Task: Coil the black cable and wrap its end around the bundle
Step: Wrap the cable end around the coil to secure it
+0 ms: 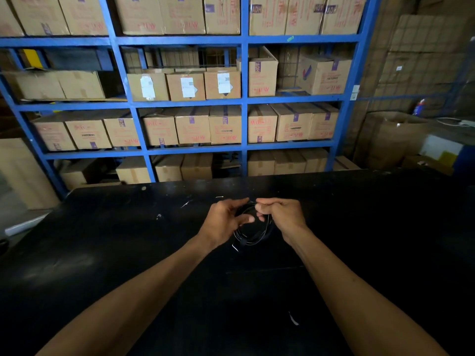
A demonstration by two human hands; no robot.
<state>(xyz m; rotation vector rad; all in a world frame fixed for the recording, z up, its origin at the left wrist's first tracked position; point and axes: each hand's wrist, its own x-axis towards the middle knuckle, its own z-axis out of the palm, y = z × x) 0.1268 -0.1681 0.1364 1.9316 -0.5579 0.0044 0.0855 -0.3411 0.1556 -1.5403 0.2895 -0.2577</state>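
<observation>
A thin black cable point(253, 236) hangs in several round loops between my two hands, just above the black table point(128, 253). My left hand point(225, 222) holds the left side of the coil, thumb and fingers curved round the loops. My right hand point(280, 214) pinches the top of the coil between thumb and curled fingers. The lower loops droop below both hands, and a small plug end point(241, 243) shows at the bottom. The cable is hard to see against the dark tabletop.
A blue metal shelving rack point(244, 104) full of cardboard boxes stands right behind the table's far edge. More cartons point(390, 140) are stacked at the right. Small white scraps point(293, 318) lie on the tabletop.
</observation>
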